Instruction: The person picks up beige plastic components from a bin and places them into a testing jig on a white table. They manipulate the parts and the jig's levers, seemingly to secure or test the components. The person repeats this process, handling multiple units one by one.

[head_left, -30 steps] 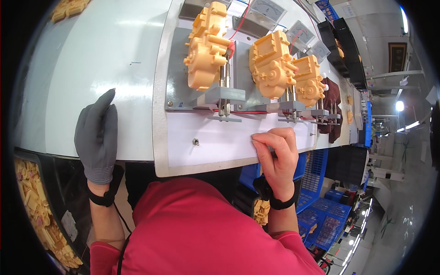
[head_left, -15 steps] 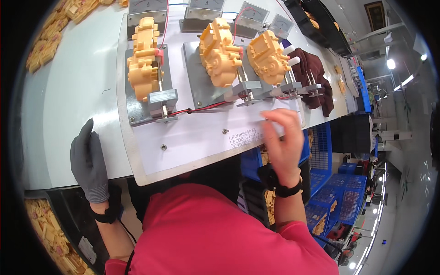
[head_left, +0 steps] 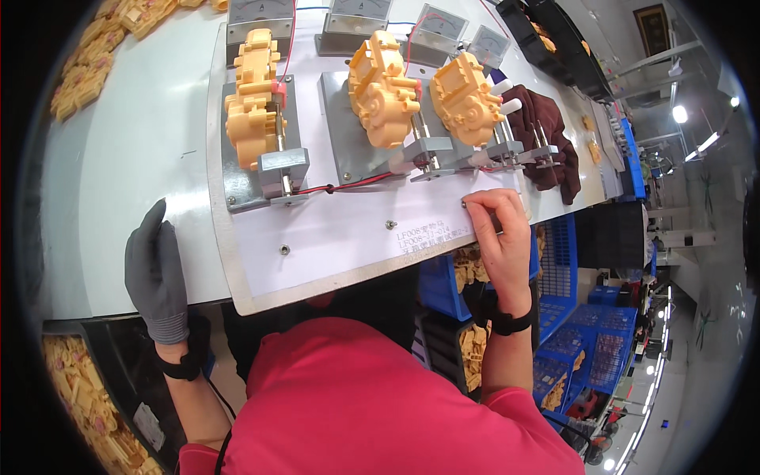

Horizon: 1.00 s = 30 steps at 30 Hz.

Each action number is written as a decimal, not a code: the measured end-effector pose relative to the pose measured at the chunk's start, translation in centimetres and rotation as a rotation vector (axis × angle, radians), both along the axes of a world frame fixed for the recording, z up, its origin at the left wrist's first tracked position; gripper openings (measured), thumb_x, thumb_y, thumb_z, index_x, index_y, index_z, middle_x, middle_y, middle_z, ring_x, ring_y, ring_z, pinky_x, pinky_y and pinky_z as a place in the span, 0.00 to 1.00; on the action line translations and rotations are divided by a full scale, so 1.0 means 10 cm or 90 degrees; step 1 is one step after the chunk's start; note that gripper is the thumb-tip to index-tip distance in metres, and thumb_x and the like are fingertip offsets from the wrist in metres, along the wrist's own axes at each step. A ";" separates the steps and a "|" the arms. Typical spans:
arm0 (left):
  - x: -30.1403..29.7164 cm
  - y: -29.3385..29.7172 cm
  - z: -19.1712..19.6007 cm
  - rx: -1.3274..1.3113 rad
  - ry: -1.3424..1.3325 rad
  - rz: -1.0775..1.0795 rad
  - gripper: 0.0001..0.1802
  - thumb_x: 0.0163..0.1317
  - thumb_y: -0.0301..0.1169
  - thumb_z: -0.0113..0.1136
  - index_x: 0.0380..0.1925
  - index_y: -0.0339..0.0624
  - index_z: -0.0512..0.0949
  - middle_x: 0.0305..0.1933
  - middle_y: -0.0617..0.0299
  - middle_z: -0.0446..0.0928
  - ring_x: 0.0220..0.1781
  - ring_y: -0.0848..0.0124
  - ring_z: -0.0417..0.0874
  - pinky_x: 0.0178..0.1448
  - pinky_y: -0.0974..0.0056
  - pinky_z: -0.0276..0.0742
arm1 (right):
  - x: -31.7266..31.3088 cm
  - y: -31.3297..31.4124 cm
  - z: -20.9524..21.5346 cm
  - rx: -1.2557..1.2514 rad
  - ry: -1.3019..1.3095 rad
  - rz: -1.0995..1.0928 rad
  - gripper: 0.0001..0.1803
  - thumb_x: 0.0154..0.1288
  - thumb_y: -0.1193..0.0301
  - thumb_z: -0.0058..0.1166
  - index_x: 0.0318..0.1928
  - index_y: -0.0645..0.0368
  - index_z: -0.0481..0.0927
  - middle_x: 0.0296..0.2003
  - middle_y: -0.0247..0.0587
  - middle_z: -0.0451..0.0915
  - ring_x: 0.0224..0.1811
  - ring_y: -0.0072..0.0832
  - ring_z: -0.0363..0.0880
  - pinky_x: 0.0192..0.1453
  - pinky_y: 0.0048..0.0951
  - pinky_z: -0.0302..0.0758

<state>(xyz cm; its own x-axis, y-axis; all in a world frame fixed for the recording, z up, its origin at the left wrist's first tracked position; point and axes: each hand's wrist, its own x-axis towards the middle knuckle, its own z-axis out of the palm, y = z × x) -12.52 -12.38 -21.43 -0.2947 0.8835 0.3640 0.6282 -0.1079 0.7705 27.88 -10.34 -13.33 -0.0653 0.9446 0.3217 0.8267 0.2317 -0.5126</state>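
My left hand, in a grey glove, lies flat on the white tabletop left of the board, fingers stretched out, holding nothing. My bare right hand is at the board's right front, thumb and forefinger pinched at a small metal stud. Two similar studs stand to its left, a middle stud and a left stud. Behind them, three yellow plastic gearbox-like housings sit on grey metal fixtures: a left housing, a middle housing and a right housing. Metal clamps with pins meet their lower right sides.
Several analog meters, one a left meter, stand behind the fixtures. Red and black wires cross the white board. A dark brown cloth lies at right. Yellow parts pile at far left; blue crates stand below right.
My right hand has come in from a blurred, looser pose to a pinch at the right stud. My left hand stays in place. The view has shifted slightly.
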 end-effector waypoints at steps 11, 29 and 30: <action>0.02 0.01 0.05 -0.012 0.018 0.006 0.17 0.69 0.20 0.53 0.56 0.37 0.79 0.43 0.60 0.79 0.44 0.72 0.78 0.52 0.68 0.73 | -0.06 0.01 0.07 -0.021 0.044 -0.010 0.06 0.66 0.77 0.58 0.42 0.63 0.82 0.38 0.41 0.78 0.42 0.33 0.78 0.48 0.29 0.73; 0.62 0.00 0.73 0.035 0.171 -0.263 0.13 0.48 0.35 0.73 0.35 0.53 0.84 0.39 0.68 0.79 0.47 0.60 0.76 0.55 0.58 0.69 | -0.60 -0.16 0.07 0.118 0.098 0.173 0.03 0.66 0.77 0.54 0.40 0.61 0.79 0.36 0.40 0.76 0.40 0.32 0.72 0.48 0.30 0.69; 0.64 0.01 0.72 0.039 0.165 -0.248 0.12 0.48 0.36 0.72 0.34 0.54 0.84 0.38 0.68 0.79 0.46 0.61 0.76 0.55 0.58 0.69 | -0.64 -0.16 0.06 0.113 0.102 0.186 0.03 0.67 0.77 0.55 0.40 0.61 0.79 0.36 0.39 0.76 0.40 0.32 0.72 0.47 0.30 0.69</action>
<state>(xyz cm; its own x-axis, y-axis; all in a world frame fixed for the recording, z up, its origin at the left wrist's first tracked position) -6.16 -12.28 -14.27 0.1624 0.8847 0.4369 0.7028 -0.4145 0.5781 21.45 -11.91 -12.68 -0.2601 0.8218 0.5069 0.6252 0.5434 -0.5603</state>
